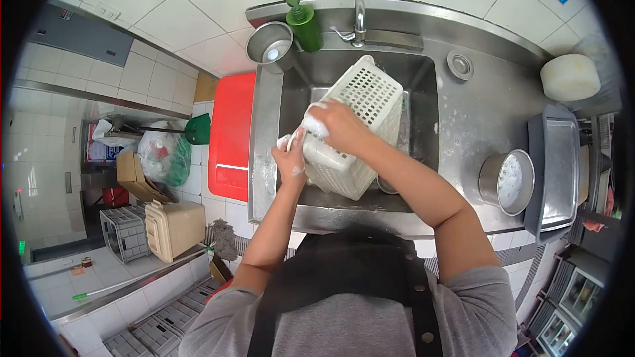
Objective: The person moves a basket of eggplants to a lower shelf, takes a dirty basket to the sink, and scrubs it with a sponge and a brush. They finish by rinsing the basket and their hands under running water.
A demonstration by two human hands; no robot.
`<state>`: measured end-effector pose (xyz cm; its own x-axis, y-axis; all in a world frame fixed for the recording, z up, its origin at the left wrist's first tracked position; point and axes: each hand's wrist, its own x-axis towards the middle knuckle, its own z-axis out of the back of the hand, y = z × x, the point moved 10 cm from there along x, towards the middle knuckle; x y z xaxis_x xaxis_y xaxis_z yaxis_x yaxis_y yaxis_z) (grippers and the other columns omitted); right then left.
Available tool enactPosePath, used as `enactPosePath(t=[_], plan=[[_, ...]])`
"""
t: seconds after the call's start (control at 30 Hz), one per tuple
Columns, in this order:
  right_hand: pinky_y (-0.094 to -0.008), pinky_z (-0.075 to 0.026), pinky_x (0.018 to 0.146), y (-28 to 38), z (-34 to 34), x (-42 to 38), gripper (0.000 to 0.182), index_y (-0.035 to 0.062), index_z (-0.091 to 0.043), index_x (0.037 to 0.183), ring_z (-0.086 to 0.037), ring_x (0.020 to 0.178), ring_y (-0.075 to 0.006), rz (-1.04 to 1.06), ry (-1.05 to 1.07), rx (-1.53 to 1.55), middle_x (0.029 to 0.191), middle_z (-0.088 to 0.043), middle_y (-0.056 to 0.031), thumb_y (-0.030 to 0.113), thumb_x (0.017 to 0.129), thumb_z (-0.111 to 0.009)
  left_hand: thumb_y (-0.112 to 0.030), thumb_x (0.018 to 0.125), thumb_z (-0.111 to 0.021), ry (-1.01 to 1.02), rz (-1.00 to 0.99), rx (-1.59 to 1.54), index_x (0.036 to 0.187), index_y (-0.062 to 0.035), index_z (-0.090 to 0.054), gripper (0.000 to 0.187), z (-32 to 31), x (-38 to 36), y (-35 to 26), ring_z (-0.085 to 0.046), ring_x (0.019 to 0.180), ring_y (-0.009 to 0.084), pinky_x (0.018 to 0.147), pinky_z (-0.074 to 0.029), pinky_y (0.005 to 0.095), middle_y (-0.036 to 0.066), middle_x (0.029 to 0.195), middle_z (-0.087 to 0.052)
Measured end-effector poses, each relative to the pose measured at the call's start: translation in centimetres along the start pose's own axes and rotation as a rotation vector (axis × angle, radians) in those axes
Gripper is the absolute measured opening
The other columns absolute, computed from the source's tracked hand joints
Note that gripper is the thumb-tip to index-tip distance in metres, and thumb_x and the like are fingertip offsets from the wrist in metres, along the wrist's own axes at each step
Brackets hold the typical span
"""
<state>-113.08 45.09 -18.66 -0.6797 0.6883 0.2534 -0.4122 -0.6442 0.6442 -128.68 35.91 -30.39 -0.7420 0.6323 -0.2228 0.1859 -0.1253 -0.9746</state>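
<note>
A white plastic basket [372, 92] with rows of holes is tilted on its side over the steel sink [423, 102]. My left hand [290, 158] is closed on the basket's left end, with suds on the fingers and wrist. Over the basket's near side, my right hand [342, 129] presses a white foamy wad [316, 123] against the rim. Whether that wad is a sponge or a cloth I cannot tell. Part of a round metal item [387, 186] shows beneath the basket in the sink.
Behind the sink are a faucet [359, 23], a green pump bottle [304, 26] and a steel pot [270, 46]. On the right counter stand a small metal dish [460, 65], a sudsy round pan [508, 182] and grey trays [555, 172]. A red lid [231, 135] borders the left side.
</note>
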Motion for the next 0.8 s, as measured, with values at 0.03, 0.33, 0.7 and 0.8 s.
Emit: enactPosePath(t=[0.03,0.33,0.7,0.8], plan=[[-0.0456,-0.045,0.098,-1.8,0.7,-0.1,0.048,0.0065,-0.064,0.116,-0.057,0.114,-0.0354,-0.095,-0.036,-0.054,0.112,-0.063,-0.0187,-0.002,0.069,-0.068,-0.015,0.089,-0.076,0.123,0.008,-0.048,0.087,0.0030,-0.067,0.020,-0.7,-0.2,-0.4,-0.060,0.069,0.0103,0.063,-0.050,0.0269,0.006,0.083,-0.068],[-0.0460,-0.043,0.095,-0.1,3.2,-0.1,0.034,0.0032,-0.068,0.105,-0.054,0.111,-0.0328,0.027,-0.069,-0.140,0.108,-0.062,-0.0176,0.005,0.071,-0.071,-0.016,0.087,-0.078,0.259,-0.036,-0.020,0.078,-0.0009,-0.065,0.022,-2.0,-1.1,-3.0,-0.056,0.064,0.0082,0.058,-0.046,0.0244,0.003,0.075,-0.065],[-0.0465,-0.042,0.092,-4.1,5.0,-0.4,0.029,0.0048,-0.071,0.097,-0.060,0.104,-0.0309,-0.180,-0.230,-0.276,0.097,-0.067,-0.0118,0.008,0.068,-0.072,-0.020,0.086,-0.080,0.304,-0.112,0.034,0.074,-0.0007,-0.064,0.028,-2.0,-2.6,-4.4,-0.051,0.064,0.0059,0.055,-0.042,0.0227,0.001,0.074,-0.063],[-0.0485,-0.041,0.094,-6.3,5.3,-0.8,0.031,0.0056,-0.071,0.099,-0.061,0.105,-0.0319,-0.359,-0.244,-0.284,0.099,-0.068,-0.0126,0.009,0.068,-0.071,-0.021,0.086,-0.080,0.267,-0.119,0.057,0.073,-0.0013,-0.064,0.028,-2.2,-3.4,-4.6,-0.050,0.064,0.0055,0.055,-0.041,0.0226,0.001,0.073,-0.062]])
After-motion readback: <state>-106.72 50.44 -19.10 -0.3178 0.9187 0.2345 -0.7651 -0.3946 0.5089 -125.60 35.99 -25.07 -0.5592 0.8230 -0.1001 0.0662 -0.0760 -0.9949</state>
